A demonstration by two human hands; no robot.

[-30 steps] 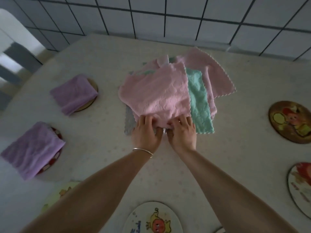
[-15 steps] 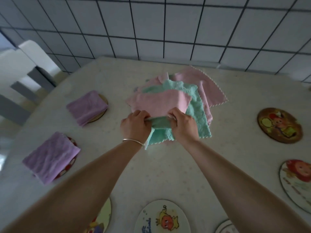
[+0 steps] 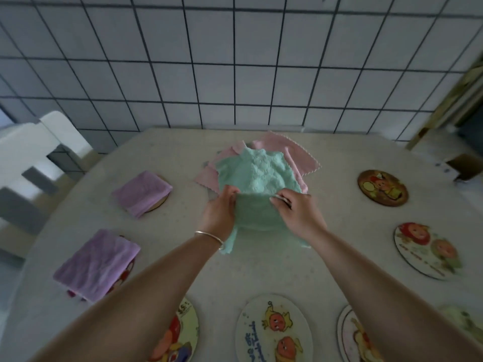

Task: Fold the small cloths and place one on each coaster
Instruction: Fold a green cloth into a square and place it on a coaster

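A mint green cloth (image 3: 254,176) hangs lifted over the pile of pink cloths (image 3: 287,150) at the table's centre back. My left hand (image 3: 222,207) pinches its left edge and my right hand (image 3: 295,210) pinches its right edge, the near part drooping between my wrists. Two folded purple cloths lie on coasters at the left: one further back (image 3: 142,192), one nearer (image 3: 96,262). Bare picture coasters lie at the right (image 3: 383,188) (image 3: 427,250) and along the near edge (image 3: 273,330).
The round pale table (image 3: 261,270) stands against a white tiled wall (image 3: 235,61). A white chair (image 3: 34,155) stands at the left. More coasters lie at the near edge, one by my left forearm (image 3: 180,335) and one by my right (image 3: 355,338). A cardboard box (image 3: 464,165) sits at far right.
My hands have lifted the mint green cloth off the pile and spread it upward; the pink cloth held a second ago now lies back in the pile. The camera has tilted up.
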